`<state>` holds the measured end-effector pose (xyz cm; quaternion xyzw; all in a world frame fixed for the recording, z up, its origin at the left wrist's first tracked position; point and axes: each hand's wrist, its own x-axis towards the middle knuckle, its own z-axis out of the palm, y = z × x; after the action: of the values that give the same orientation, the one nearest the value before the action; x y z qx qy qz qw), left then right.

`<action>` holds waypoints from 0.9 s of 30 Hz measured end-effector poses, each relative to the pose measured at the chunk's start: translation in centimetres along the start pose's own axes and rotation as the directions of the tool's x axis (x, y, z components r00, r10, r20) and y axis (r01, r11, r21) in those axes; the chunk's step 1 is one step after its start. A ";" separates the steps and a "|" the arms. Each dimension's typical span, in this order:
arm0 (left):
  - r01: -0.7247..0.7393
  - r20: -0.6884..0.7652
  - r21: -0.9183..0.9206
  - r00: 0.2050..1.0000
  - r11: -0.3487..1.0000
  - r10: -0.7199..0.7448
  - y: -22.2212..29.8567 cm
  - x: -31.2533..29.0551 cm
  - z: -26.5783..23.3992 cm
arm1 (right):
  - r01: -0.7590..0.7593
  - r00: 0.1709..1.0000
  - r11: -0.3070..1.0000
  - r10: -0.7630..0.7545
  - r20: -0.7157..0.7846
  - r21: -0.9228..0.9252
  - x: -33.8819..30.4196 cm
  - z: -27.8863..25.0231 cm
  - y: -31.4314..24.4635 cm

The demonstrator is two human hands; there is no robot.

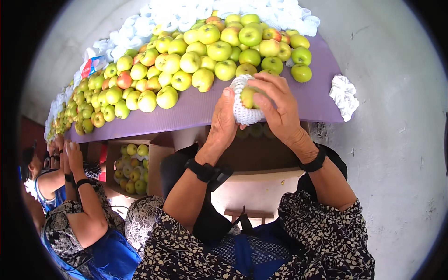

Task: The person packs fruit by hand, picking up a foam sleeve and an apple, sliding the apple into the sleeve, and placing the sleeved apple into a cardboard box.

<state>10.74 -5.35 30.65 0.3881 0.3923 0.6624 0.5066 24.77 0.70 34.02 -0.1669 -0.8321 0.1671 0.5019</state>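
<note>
One yellow-green apple (pixel 248 97), partly wrapped in white open-mesh foam netting (pixel 246 115), left hand (pixel 223 121) grasping the netted side, right hand (pixel 283 111) holding the bare side.

A purple table (pixel 323 63) curves across the upper frame, bearing a long heap of yellow-green apples (pixel 190 62), white foam nets (pixel 280 16) along the top, a red-and-blue packet (pixel 93 66) at upper left and crumpled white material (pixel 344 97) at its upper-right edge

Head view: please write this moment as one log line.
left hand: holds white foam sleeve | right hand: at greenish round apple inside sleeve | nearby: greenish apple pile, purple tabletop
</note>
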 end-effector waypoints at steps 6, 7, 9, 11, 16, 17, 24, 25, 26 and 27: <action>0.084 0.013 -0.105 0.996 0.991 -0.083 0.7 -0.4 -0.4 | -0.396 0.914 0.813 0.392 0.102 0.428 -0.3 0.0 0.8; 0.114 0.006 -0.176 0.993 0.978 -0.114 0.9 -0.4 -0.4 | -0.396 0.914 0.812 0.393 0.099 0.428 -0.2 0.0 0.8; 0.104 0.009 -0.185 0.995 0.977 -0.104 0.8 -0.4 -0.3 | -0.434 0.885 0.680 0.446 0.137 0.591 -0.1 0.0 0.9; 0.094 0.010 -0.192 0.996 0.977 -0.094 0.9 -0.4 -0.1 | -0.459 0.871 0.652 0.464 0.162 0.604 -0.1 -0.1 1.2; 0.088 0.038 -0.196 0.996 0.977 -0.082 0.4 0.1 -0.4 | -0.587 0.777 0.441 0.543 0.319 0.679 -0.1 -1.4 1.8; 0.089 0.039 -0.194 0.996 0.977 -0.083 0.3 0.1 -0.5 | -0.618 0.769 0.474 0.532 0.355 0.627 0.0 -1.7 1.8; 0.055 0.025 -0.277 0.998 0.959 -0.050 0.1 0.3 -0.8 | -0.730 0.655 0.335 0.592 0.469 0.596 0.6 -2.3 1.0; 0.021 0.009 -0.253 1.000 0.967 -0.019 0.1 0.4 -0.7 | -0.730 0.655 0.334 0.592 0.469 0.597 0.6 -2.3 0.8; 0.020 0.008 -0.253 1.000 0.967 -0.019 0.2 0.4 -0.6 | -0.764 0.619 0.312 0.603 0.504 0.565 0.6 -2.4 0.7; 0.003 -0.011 -0.251 1.000 0.968 -0.006 0.3 0.4 -0.6 | -0.796 0.581 0.289 0.612 0.537 0.532 0.6 -2.4 0.5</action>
<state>10.01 -5.12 30.78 0.3159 0.3092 0.7078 0.5510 26.69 1.72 35.31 -0.2818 -0.5782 0.7065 0.2953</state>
